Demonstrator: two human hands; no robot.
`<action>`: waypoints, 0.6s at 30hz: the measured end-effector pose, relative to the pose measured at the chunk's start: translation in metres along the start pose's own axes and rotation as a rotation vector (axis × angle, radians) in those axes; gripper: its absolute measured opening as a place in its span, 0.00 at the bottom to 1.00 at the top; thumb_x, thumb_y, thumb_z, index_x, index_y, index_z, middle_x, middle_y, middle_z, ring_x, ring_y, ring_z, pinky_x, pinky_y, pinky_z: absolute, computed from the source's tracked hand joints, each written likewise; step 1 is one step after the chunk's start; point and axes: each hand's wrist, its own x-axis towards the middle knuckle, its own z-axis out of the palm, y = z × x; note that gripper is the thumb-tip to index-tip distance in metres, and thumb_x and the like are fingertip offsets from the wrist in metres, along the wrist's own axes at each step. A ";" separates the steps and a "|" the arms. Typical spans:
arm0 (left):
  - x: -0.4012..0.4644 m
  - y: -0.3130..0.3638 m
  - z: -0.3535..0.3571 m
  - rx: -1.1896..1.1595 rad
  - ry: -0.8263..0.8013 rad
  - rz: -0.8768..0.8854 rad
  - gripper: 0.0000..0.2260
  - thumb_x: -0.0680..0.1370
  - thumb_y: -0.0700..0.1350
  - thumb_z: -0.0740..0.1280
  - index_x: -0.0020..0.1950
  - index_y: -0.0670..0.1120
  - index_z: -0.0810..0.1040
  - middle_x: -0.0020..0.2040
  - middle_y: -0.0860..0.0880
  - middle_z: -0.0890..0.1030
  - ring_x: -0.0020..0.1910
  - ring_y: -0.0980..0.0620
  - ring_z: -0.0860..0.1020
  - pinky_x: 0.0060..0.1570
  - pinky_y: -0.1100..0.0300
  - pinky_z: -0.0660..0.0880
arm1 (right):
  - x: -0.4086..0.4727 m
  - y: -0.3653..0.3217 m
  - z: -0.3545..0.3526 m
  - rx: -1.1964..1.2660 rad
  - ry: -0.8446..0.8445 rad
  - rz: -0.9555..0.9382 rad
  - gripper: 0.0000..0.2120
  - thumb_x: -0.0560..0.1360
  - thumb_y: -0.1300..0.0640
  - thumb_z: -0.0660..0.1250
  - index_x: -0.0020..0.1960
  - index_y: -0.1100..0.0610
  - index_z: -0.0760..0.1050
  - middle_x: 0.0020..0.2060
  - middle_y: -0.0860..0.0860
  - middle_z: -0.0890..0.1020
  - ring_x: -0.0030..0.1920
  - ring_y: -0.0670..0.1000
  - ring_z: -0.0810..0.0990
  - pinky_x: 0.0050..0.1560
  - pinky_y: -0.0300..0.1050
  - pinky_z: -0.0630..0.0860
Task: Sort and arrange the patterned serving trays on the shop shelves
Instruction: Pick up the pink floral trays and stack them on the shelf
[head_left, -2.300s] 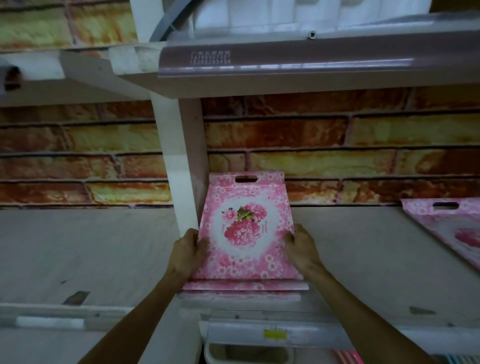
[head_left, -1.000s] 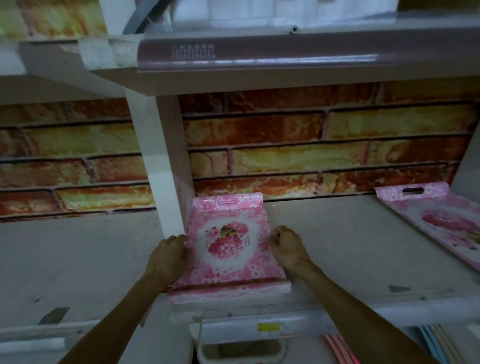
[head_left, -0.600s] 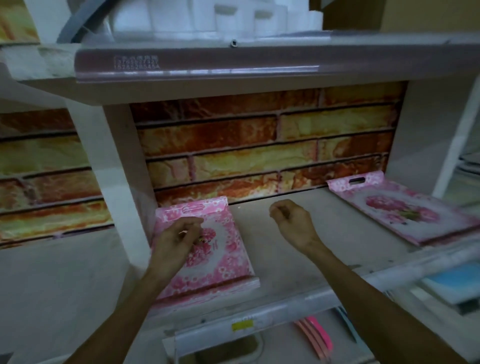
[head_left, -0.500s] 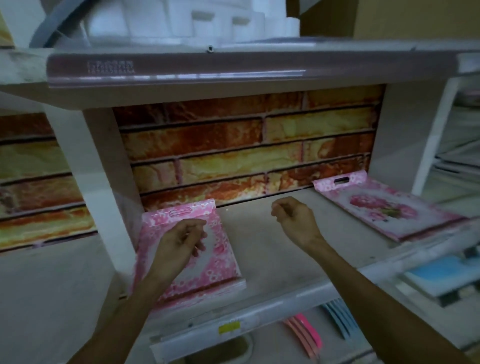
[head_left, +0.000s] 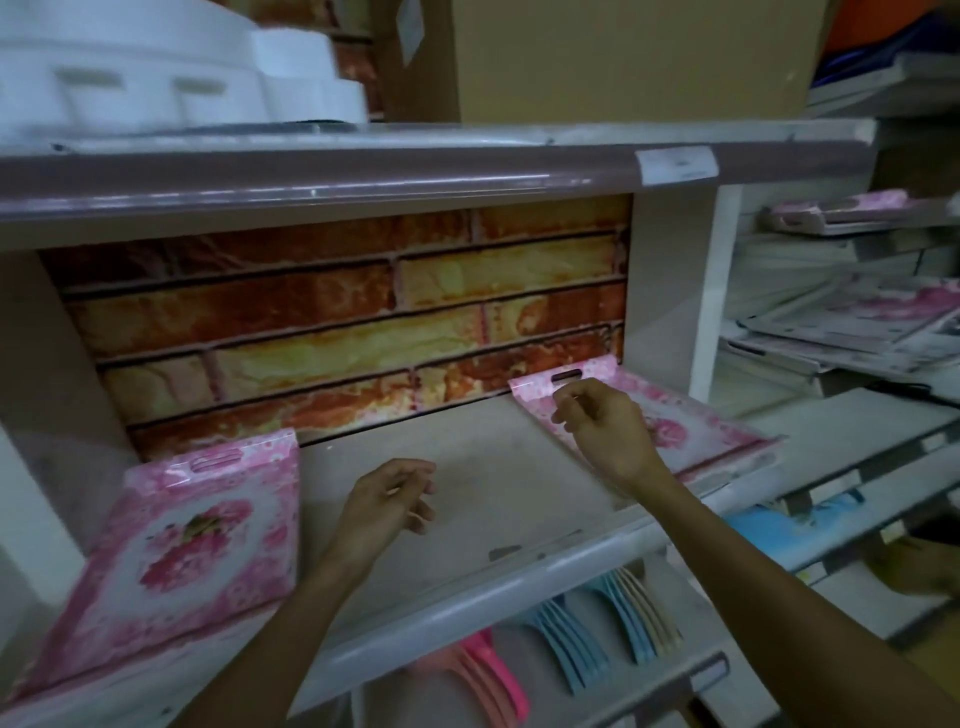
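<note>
While neither hand holds anything, the right hand (head_left: 605, 434) hovers with fingers loosely curled over the near-left corner of the right pink floral tray (head_left: 691, 423); contact cannot be judged. Left hand (head_left: 387, 506) hangs relaxed, fingers loosely bent, above the bare shelf board (head_left: 493, 478), between the two trays. Left pink floral tray (head_left: 176, 540) lies at 9 o'clock from the left hand, flat against the left upright. Right tray at 2 o'clock, handle slot toward the brick-pattern back panel (head_left: 337, 317). Coloured plastic pieces (head_left: 597, 639) stand on the shelf below, at 6 o'clock.
</note>
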 end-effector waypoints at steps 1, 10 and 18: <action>0.002 0.002 0.016 -0.002 -0.008 -0.010 0.08 0.80 0.37 0.62 0.51 0.43 0.81 0.45 0.41 0.81 0.35 0.44 0.80 0.34 0.55 0.78 | 0.004 0.007 -0.011 -0.010 -0.004 -0.001 0.07 0.78 0.56 0.62 0.47 0.54 0.79 0.40 0.50 0.86 0.42 0.52 0.84 0.48 0.47 0.79; 0.030 0.009 0.126 -0.071 -0.049 -0.148 0.08 0.80 0.37 0.62 0.56 0.38 0.78 0.48 0.39 0.80 0.36 0.45 0.80 0.35 0.55 0.81 | 0.028 0.067 -0.084 0.050 0.008 0.007 0.07 0.78 0.52 0.62 0.43 0.46 0.77 0.38 0.49 0.84 0.38 0.48 0.84 0.45 0.56 0.82; 0.078 0.010 0.183 -0.096 -0.084 -0.267 0.05 0.79 0.38 0.65 0.54 0.41 0.76 0.53 0.38 0.79 0.39 0.42 0.81 0.33 0.57 0.81 | 0.061 0.109 -0.113 0.027 0.027 0.057 0.07 0.80 0.57 0.62 0.52 0.59 0.78 0.43 0.54 0.84 0.36 0.46 0.81 0.29 0.27 0.72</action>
